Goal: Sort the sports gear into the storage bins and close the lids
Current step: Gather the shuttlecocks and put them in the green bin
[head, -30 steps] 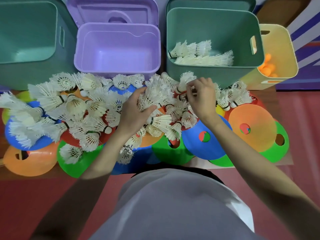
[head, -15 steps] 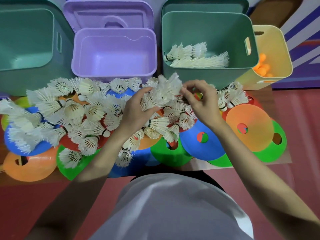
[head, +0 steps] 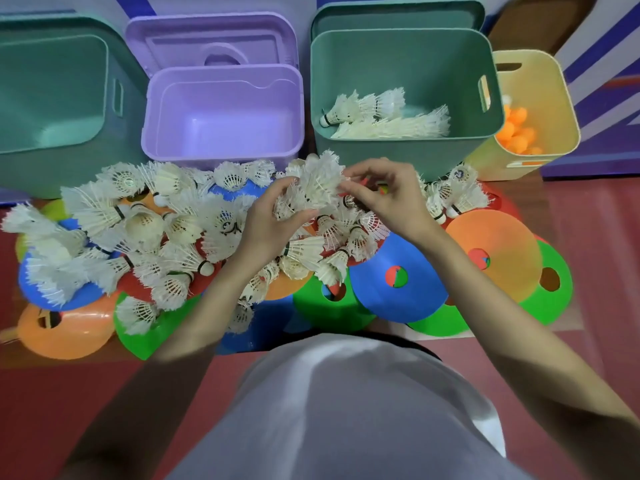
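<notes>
A heap of white feather shuttlecocks (head: 145,230) lies over coloured disc cones on the floor in front of me. My left hand (head: 266,220) grips a bunch of shuttlecocks (head: 317,183) lifted just above the heap. My right hand (head: 384,195) pinches the right side of the same bunch with its fingertips. Right behind my hands stands an open green bin (head: 405,147) with several shuttlecocks (head: 381,116) on its floor. An empty purple bin (head: 221,147) stands to its left, its lid (head: 211,39) leaning behind.
A large green bin (head: 69,150) stands empty at the far left. A yellow bin (head: 554,98) at the far right holds orange balls (head: 517,129). Blue (head: 398,289), orange (head: 495,251) and green (head: 329,306) disc cones spread along the front. Red floor lies around me.
Both hands have gathered a bunch of shuttlecocks and raised it from the heap toward the right green bin; the right hand moved from the pile to the bunch.
</notes>
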The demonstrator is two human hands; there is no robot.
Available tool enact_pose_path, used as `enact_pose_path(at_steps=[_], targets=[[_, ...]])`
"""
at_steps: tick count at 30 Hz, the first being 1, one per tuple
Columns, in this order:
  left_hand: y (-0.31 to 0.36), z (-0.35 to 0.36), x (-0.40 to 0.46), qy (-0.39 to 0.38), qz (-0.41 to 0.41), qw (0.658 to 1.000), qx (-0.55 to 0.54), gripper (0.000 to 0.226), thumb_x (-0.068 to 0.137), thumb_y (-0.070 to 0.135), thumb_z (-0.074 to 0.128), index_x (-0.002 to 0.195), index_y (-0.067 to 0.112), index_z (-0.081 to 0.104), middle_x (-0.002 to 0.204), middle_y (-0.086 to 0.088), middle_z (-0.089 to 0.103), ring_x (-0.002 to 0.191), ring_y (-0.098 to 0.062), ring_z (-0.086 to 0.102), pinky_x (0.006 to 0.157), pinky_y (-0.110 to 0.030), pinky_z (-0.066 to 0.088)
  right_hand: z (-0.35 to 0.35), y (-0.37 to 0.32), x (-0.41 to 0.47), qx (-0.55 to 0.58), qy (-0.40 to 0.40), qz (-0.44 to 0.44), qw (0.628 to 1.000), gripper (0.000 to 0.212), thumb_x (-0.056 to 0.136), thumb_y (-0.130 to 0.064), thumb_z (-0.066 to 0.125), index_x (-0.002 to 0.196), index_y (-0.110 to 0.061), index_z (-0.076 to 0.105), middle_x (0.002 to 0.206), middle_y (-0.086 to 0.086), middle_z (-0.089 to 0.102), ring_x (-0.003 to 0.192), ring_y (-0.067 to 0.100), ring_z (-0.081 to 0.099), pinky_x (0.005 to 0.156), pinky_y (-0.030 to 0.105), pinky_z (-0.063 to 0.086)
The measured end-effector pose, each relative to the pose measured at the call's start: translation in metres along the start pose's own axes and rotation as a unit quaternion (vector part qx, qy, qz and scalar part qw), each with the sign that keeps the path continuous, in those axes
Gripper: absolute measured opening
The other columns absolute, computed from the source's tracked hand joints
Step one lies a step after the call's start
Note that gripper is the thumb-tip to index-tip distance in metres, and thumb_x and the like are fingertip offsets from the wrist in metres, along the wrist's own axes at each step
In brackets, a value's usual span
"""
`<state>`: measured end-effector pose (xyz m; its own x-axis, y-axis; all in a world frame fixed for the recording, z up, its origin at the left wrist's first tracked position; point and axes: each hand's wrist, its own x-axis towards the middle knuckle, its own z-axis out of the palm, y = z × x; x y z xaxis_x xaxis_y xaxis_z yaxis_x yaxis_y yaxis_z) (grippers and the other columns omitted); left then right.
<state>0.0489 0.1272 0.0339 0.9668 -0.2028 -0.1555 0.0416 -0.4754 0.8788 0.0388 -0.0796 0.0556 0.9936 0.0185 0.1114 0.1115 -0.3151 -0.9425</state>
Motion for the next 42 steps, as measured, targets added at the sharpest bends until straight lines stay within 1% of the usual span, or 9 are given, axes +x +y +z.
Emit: enact_pose_path(at_steps=[4,11,14,18,25,28,31,35,42], targets=[[0.003,0.011,-0.011,0.021,0.001,1.0,-0.012,0.052,0.081,0.02,0.076,0.128,0.015,0.055,0.118,0.016,0.058,0.107,0.014,0.05,0.092,-0.002,0.034,-0.006,0.006,-0.011,0.035,-0.008,0.006,0.999,0.024,0.081,-0.013,0.075,0.105,-0.011,0.069,0.091,0.01,0.071,0.082,0.023,0.066,0.075,0.022,0.051],[-0.002,0.02,-0.031,0.065,-0.044,0.996,-0.03,0.061,0.08,0.028,0.077,0.135,0.019,0.051,0.136,0.008,0.052,0.126,-0.005,0.045,0.103,-0.019,0.036,-0.025,0.049,-0.036,-0.059,0.096,0.044,0.993,0.012,0.092,-0.012,0.06,0.102,-0.011,0.067,0.086,0.0,0.067,0.079,0.016,0.063,0.07,0.031,0.052],[-0.001,0.021,-0.036,0.064,-0.046,0.997,-0.025,0.061,0.079,0.028,0.077,0.135,0.018,0.052,0.135,0.008,0.053,0.126,-0.006,0.046,0.106,-0.021,0.037,-0.033,0.079,-0.045,-0.169,0.038,0.088,0.981,0.009,0.087,-0.01,0.063,0.095,-0.009,0.066,0.084,0.001,0.065,0.075,0.018,0.06,0.072,0.04,0.052],[0.004,0.022,-0.036,0.075,-0.043,0.996,-0.028,0.062,0.077,0.029,0.079,0.133,0.018,0.055,0.131,0.004,0.059,0.125,-0.01,0.05,0.109,-0.034,0.04,-0.021,0.096,-0.057,-0.314,-0.083,0.032,0.945,0.028,0.083,-0.015,0.071,0.11,-0.009,0.067,0.098,0.011,0.055,0.093,0.027,0.051,0.079,0.031,0.041],[0.009,0.028,-0.032,0.078,-0.034,0.996,-0.023,0.052,0.078,0.02,0.078,0.124,0.026,0.054,0.115,0.024,0.054,0.102,0.028,0.044,0.089,0.003,0.033,0.007,0.104,-0.046,-0.411,-0.065,-0.071,0.907,0.007,0.073,-0.007,0.076,0.07,-0.007,0.069,0.091,0.014,0.05,0.083,0.031,0.046,0.058,0.03,0.039],[0.01,0.028,-0.03,0.076,-0.031,0.996,-0.023,0.055,0.077,0.023,0.079,0.126,0.023,0.056,0.124,0.013,0.058,0.117,0.004,0.051,0.101,-0.013,0.038,0.005,0.101,-0.043,-0.363,-0.043,-0.042,0.93,0.004,0.077,-0.012,0.076,0.078,-0.009,0.074,0.096,0.013,0.051,0.091,0.031,0.047,0.071,0.032,0.044],[0.011,0.027,-0.029,0.083,-0.026,0.996,-0.02,0.055,0.077,0.018,0.079,0.126,0.02,0.056,0.119,0.016,0.056,0.106,0.013,0.049,0.092,-0.001,0.034,-0.006,0.093,-0.04,-0.255,-0.004,0.026,0.966,0.011,0.082,-0.017,0.072,0.09,-0.01,0.074,0.097,0.009,0.052,0.097,0.022,0.047,0.082,0.027,0.037],[0.011,0.026,-0.023,0.086,-0.016,0.996,-0.007,0.057,0.077,0.016,0.079,0.129,0.015,0.055,0.12,0.013,0.054,0.111,0.009,0.045,0.092,0.002,0.031,-0.032,0.072,-0.033,-0.096,0.078,0.083,0.989,0.007,0.089,-0.012,0.061,0.088,-0.012,0.068,0.078,-0.002,0.062,0.071,0.007,0.055,0.068,0.026,0.045],[0.028,0.024,0.004,0.038,0.032,0.998,0.031,0.059,0.075,0.017,0.081,0.128,0.015,0.056,0.125,0.004,0.059,0.119,-0.009,0.053,0.105,-0.025,0.041,-0.079,0.024,-0.007,0.124,0.197,0.104,0.967,0.018,0.089,-0.006,0.063,0.081,-0.022,0.065,0.064,-0.018,0.063,0.062,-0.001,0.053,0.059,0.017,0.043]])
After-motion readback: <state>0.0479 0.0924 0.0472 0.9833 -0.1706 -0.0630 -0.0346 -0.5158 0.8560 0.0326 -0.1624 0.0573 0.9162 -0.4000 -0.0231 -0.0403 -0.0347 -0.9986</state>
